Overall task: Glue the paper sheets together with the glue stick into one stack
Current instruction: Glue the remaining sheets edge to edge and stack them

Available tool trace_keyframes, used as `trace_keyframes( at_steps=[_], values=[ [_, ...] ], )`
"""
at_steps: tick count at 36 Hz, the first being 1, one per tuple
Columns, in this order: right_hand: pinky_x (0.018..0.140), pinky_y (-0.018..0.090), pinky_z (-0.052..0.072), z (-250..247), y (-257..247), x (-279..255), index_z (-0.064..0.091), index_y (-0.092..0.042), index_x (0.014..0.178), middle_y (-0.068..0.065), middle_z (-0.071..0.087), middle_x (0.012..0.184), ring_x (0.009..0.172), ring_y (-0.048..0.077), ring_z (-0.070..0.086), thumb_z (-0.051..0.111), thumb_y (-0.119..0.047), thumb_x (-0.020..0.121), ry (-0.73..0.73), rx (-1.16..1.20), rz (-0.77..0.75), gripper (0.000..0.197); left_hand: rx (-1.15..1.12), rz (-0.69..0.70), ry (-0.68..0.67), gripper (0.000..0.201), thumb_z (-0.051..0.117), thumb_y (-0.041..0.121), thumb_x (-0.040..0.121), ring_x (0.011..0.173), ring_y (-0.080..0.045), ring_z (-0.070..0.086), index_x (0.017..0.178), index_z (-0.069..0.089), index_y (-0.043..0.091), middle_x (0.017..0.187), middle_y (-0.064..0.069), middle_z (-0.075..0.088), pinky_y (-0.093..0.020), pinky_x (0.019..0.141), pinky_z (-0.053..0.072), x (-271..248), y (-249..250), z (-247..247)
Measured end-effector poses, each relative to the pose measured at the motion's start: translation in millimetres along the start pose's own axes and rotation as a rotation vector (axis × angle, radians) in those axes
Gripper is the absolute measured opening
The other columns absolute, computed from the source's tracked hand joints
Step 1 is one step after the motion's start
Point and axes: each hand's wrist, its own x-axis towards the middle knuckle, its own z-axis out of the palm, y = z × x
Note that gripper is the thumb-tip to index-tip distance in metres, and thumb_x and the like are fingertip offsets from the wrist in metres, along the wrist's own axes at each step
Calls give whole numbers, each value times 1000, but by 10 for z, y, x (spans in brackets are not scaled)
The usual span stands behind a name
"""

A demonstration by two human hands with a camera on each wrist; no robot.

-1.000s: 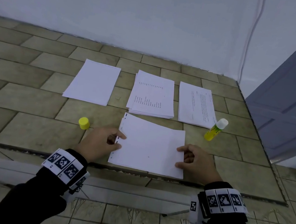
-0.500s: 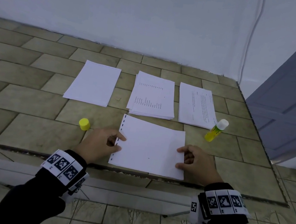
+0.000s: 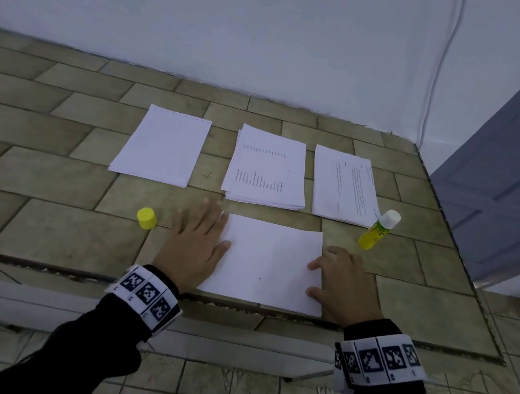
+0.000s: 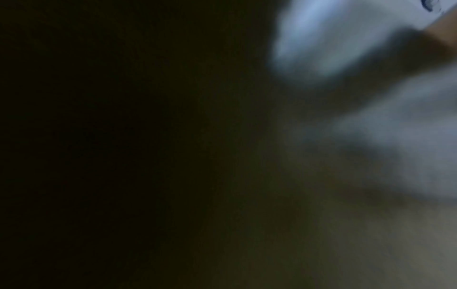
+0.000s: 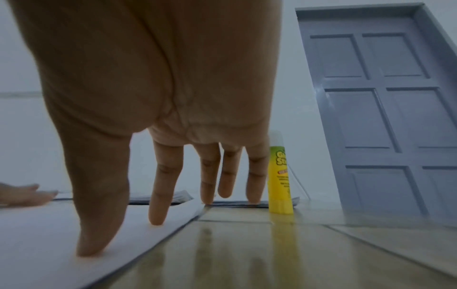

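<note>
Paper stack [image 3: 270, 263] lies between both hands' fingers [image 3: 317, 264].

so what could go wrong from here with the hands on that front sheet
The front stack lies at the table's near edge, so a shove from the flat left hand could push it over. The right hand pins it only with thumb and forefinger tip, so the top sheet may skew. The glue stick stands uncapped beside the right pile, its cap lying apart, and could dry out or tip.
</note>
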Motion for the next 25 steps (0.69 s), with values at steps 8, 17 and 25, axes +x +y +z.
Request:
trace_keyframes(
  at_steps=[8, 17, 25],
  values=[
    [119, 48, 11, 91, -421, 66, 35, -19, 142, 3, 15, 160, 148, 20, 9, 37, -37, 101, 63, -19, -65, 45, 58, -18, 94, 76, 2, 50, 94, 150, -26, 13, 153, 26, 8, 161, -5, 21, -61, 116, 9, 10, -43, 197],
    [117, 53, -11, 600, -1167, 399, 2, -16, 154, -4, -2, 162, 148, 8, -7, -13, -68, 84, -3, 144, -290, 89, 110, 23, 136, 64, 23, 41, 96, 141, -31, 37, 143, 46, 5, 152, -11, 40, -68, 105, 29, 17, -67, 242],
    [117, 49, -6, 647, -469, 444, 3, -16, 154, -4, 0, 162, 149, 9, -2, -28, -67, 75, 101, -11, -92, 99, 126, 0, 164, 63, 25, 42, 96, 138, -33, 41, 142, 47, 4, 149, -12, 45, -66, 104, 34, 31, -43, 228]
  ],
)
